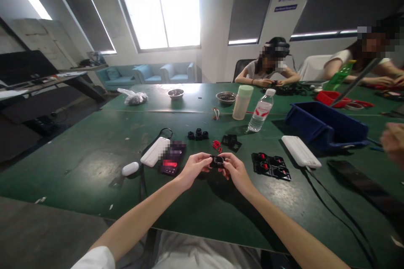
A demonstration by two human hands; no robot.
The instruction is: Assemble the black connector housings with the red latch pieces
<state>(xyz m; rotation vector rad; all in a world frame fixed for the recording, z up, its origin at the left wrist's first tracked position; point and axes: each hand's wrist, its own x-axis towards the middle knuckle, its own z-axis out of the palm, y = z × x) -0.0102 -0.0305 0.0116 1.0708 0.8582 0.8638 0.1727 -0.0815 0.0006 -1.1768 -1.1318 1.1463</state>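
Note:
Between my two hands is a small black plastic part with a squarish frame, held just above the green table. My left hand pinches its left end, while the fingers of my right hand close on its right end. Just beyond them lie small red plastic pieces and flat black square frames. Farther back sits a cluster of black round-topped parts. To the right of my right hand, black assemblies with some red inside rest in a block.
A phone, white power bank and white earbud case lie left. Toward the right stand a water bottle, a green-lidded cup, a blue bin and another white power bank with a cable. Two people sit across the table.

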